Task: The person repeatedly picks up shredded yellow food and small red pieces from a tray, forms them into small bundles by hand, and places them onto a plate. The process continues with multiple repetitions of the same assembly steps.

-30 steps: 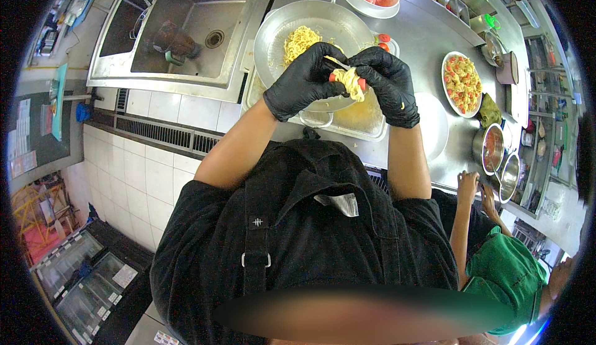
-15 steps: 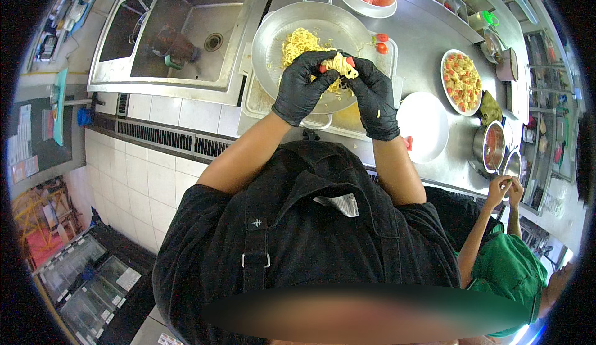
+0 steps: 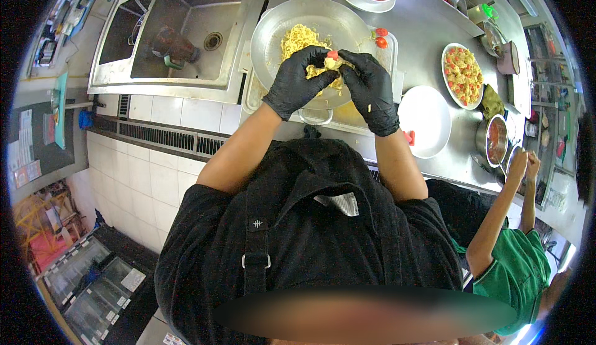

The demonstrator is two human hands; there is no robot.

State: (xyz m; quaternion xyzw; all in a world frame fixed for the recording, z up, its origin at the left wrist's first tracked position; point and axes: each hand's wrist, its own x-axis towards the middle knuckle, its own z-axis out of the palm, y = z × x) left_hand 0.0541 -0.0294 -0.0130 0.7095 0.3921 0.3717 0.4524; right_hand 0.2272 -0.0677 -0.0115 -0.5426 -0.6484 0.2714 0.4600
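Note:
My black-gloved left hand [image 3: 298, 83] is closed around a small noodle-wrapped morsel [image 3: 332, 62] with a red piece on top. From the other side, the fingertips of my black-gloved right hand [image 3: 370, 90] pinch at the same morsel. Both hands are over the near part of a wide two-handled metal pan [image 3: 267, 31]. Yellow noodles [image 3: 302, 38] lie heaped in that pan, partly hidden by my hands. The pan rests on a metal tray [image 3: 388, 59]. Two red tomato pieces [image 3: 381, 43] lie beside the pan. A noodle scrap sticks to my right glove.
An oval plate of wrapped morsels [image 3: 448, 79] stands right, beyond a white bowl [image 3: 428, 112]. A red piece [image 3: 410, 137] touches that bowl's near edge. A steel pot [image 3: 486, 140] is near a co-worker's hands [image 3: 524, 163]. The sink [image 3: 217, 75] is left; pink-filled bowls [image 3: 354, 2] stand behind.
My fingers have shifted around the morsel, and its red piece now points upward. The right hand has turned slightly. The co-worker's hands have moved a little to the right.

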